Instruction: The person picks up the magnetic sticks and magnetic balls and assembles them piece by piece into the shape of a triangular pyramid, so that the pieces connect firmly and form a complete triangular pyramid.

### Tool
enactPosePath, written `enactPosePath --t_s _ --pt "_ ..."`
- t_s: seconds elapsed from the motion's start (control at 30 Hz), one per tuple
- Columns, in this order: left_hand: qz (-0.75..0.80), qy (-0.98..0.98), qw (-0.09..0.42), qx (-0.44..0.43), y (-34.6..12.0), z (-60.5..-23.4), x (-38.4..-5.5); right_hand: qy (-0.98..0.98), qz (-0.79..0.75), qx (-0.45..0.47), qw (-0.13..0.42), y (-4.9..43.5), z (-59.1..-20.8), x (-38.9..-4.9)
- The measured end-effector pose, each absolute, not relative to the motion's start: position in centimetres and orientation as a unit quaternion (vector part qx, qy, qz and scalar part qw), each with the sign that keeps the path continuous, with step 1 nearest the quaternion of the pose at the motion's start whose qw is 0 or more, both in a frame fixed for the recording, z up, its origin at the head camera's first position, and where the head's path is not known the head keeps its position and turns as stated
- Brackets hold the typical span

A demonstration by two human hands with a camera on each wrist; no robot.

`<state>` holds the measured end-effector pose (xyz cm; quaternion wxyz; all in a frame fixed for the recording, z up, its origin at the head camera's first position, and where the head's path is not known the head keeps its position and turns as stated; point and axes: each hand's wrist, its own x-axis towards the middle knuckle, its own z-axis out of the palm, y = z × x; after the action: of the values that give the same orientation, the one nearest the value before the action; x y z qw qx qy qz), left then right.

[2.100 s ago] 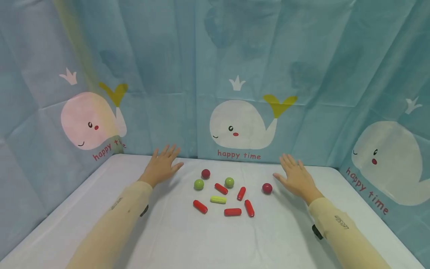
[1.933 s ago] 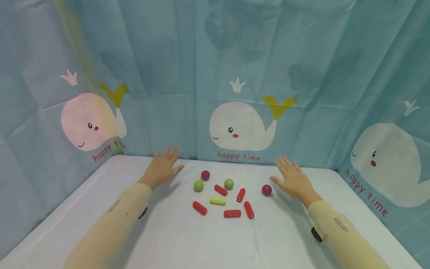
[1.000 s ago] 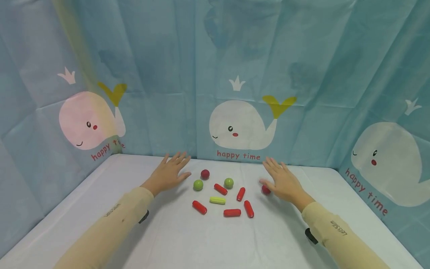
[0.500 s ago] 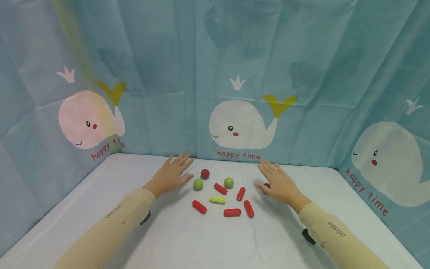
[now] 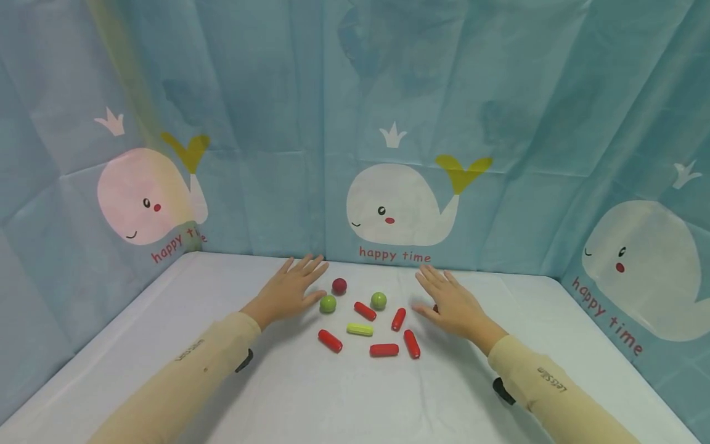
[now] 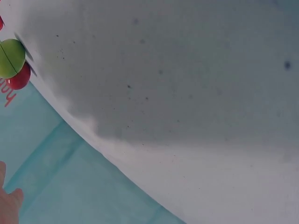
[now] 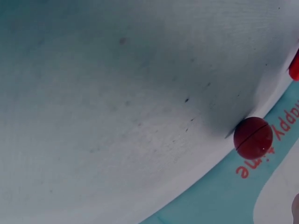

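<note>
At the bottom of the head view two pale sleeves run up from the lower corners across the white table (image 5: 310, 394). Just past them, in the middle of the frame, lies a loose scatter of red capsule pieces: one at lower left (image 5: 330, 340) slanting down to the right, one (image 5: 384, 349) lying level across the frame, one (image 5: 412, 343) nearly upright in the picture, and a yellow-green capsule (image 5: 360, 329) with its long axis level. Farther up are two more red ones (image 5: 365, 311) (image 5: 398, 319), leaning opposite ways.

The left hand (image 5: 291, 291) lies flat, fingers spread and straight, its thumb tip just beside a green ball (image 5: 328, 303); it holds nothing. The right hand (image 5: 449, 302) is likewise flat and spread, and it hides most of a dark red ball (image 7: 252, 137), which the right wrist view shows resting on the table near its far edge. Between the hands sit a second green ball (image 5: 378, 300) and another dark red ball (image 5: 339, 285).

Behind, a teal curtain (image 5: 499, 92) printed with white whales (image 5: 396, 206) closes off the far and side edges.
</note>
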<state>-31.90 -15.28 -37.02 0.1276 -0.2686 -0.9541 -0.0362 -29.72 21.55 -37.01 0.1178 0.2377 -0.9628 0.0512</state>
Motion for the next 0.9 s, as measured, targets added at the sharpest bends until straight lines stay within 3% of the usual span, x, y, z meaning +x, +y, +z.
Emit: enactPosePath --t_s 0.9 --pt "-0.034 -0.950 0.103 -0.293 -12.7 -37.1 -31.0 -0.962 0.091 0.237 0.101 18.7 -35.9 -29.3"
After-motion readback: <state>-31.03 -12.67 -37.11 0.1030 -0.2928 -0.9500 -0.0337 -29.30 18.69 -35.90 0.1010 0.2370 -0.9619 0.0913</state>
